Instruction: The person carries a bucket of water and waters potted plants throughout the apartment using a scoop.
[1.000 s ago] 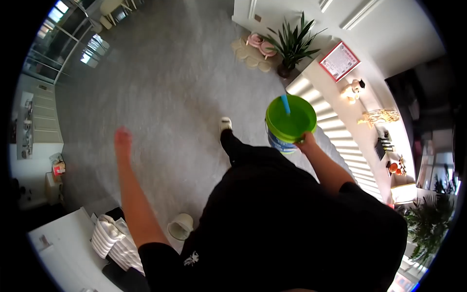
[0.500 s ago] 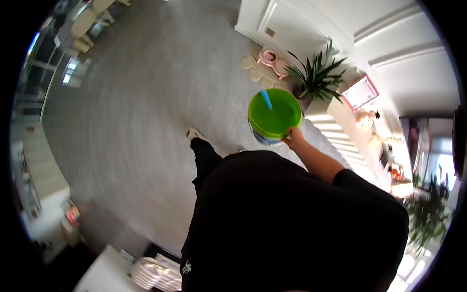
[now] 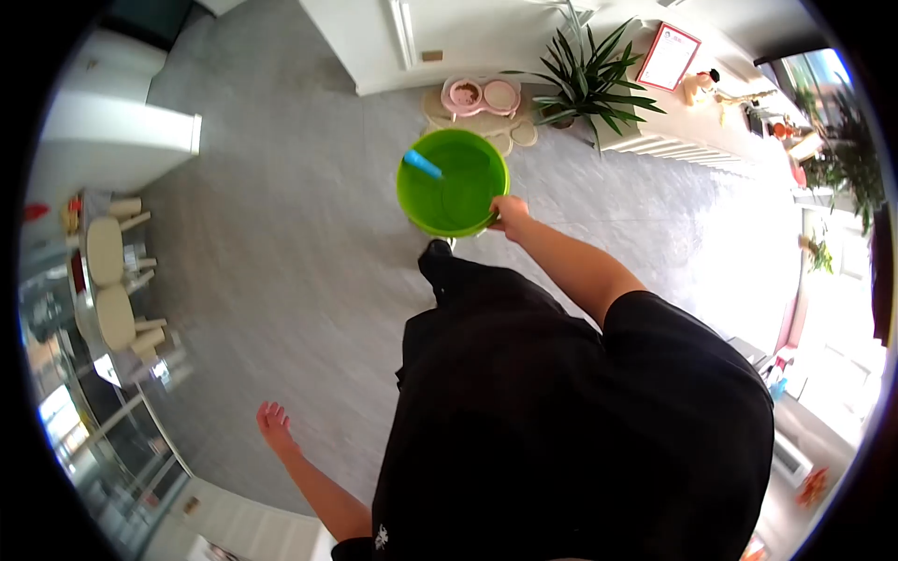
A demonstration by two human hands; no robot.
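Note:
My right hand (image 3: 510,213) is closed on the rim of a green bucket (image 3: 468,201), at the bucket's right side. Inside the bucket a blue handle (image 3: 423,165) leans against the far left wall; its lower end is hard to make out. My left hand (image 3: 274,423) hangs out to the left over the grey floor, fingers a little apart, holding nothing. Just beyond the bucket are pink pet bowls (image 3: 482,96) on a beige mat (image 3: 524,134).
A potted plant (image 3: 589,79) stands by the wall, beside a white cabinet (image 3: 645,140) with a red-framed sheet (image 3: 668,58) on it. Cream chairs (image 3: 106,252) line the left side. A white wall end (image 3: 195,135) juts out at upper left.
The view has turned to the right. The bucket, still in my right hand, now appears further left and nearer the pet bowls. My left hand has come back into view.

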